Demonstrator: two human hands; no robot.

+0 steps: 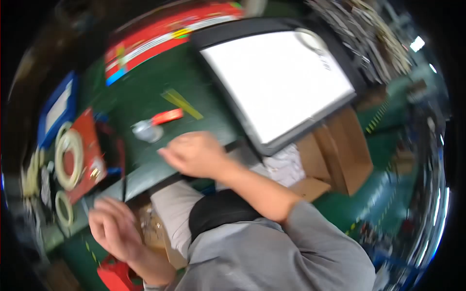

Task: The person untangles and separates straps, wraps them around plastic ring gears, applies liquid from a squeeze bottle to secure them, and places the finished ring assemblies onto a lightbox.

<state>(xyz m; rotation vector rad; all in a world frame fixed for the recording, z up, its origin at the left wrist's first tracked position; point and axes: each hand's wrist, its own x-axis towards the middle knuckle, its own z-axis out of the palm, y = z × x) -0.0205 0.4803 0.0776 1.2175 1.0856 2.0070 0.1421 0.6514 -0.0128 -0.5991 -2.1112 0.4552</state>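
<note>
My right hand [194, 154] is over the near edge of the green table, its fingers curled closed; whatever they might hold is hidden. Just beyond it on the table are a red-handled tool [167, 116] and a small clear-grey item [147, 131], both too blurred to name more closely. A yellow-green strip [183, 104] lies behind them. My left hand [114, 228] is lower, in front of the table edge at the left. Its fingers are loosely bent and somewhat apart, with nothing seen in them, though motion smears it.
A white sheet [276, 82] on a black board covers the table's right side. At the left are pale rings [68, 155] on a red panel [90, 145] and a blue frame [58, 109]. An opened cardboard box [340, 150] stands right; a red item [116, 275] is below.
</note>
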